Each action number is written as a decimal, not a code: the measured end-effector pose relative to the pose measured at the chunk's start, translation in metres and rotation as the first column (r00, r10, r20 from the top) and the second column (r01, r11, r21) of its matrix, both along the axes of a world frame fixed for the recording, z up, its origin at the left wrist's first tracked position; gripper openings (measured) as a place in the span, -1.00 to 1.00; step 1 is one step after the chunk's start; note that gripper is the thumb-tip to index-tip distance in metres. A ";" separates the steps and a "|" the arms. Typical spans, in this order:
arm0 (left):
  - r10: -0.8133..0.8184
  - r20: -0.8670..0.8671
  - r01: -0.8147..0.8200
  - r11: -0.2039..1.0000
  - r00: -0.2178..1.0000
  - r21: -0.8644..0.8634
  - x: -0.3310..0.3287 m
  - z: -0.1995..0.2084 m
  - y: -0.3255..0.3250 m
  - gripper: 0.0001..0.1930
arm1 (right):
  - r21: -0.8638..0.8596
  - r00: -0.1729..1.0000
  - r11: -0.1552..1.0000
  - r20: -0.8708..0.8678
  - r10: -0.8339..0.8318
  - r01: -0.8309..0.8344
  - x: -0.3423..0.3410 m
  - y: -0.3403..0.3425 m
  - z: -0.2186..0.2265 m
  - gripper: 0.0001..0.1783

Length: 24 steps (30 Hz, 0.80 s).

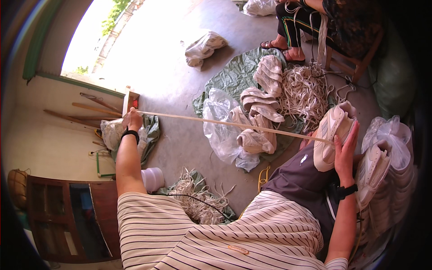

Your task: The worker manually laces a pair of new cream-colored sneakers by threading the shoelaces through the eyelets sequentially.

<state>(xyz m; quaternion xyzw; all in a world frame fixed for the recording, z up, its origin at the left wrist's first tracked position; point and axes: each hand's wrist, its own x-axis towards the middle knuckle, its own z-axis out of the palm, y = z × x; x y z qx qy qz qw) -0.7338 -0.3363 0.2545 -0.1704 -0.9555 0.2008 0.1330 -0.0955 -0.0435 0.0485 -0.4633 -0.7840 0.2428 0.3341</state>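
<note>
My left hand (132,119), stretched far out to the left, is closed on one end of a pale flat shoelace (234,123). The lace runs taut across to a beige and white shoe upper (328,141) over my thigh on the right. Against the side of that upper, my right hand (345,150) grips it with the thumb near the lace and the fingers along the far side. Another shoe upper (374,173) lies just right of my right wrist.
Stacked uppers (258,108) lie on green sheeting (234,74) beside a heap of laces (306,94). More laces (198,198) are piled near my left side, by a white tub (153,179). Another person (310,27) sits at the upper right. A plastic-wrapped bundle (204,48) rests on the floor.
</note>
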 end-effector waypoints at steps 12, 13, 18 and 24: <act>-0.045 0.045 0.038 0.989 0.998 0.145 -0.003 0.018 -0.019 -0.74 | -0.001 0.999 1.000 0.045 -0.025 0.025 0.006 -0.010 0.013 -0.19; -0.035 0.044 0.027 0.984 0.998 0.176 -0.001 0.018 -0.019 -0.75 | -0.013 0.998 1.000 0.050 -0.025 0.025 0.007 -0.010 0.014 -0.19; -0.197 -0.048 0.202 0.961 0.979 0.188 -0.028 -0.012 -0.029 -0.74 | -0.027 1.000 0.999 0.009 -0.029 0.029 0.012 -0.001 0.000 -0.18; -0.262 -0.144 0.282 0.950 0.954 0.136 -0.030 -0.038 -0.028 -0.75 | 0.070 0.995 0.997 0.085 -0.043 0.037 0.015 0.017 -0.027 -0.10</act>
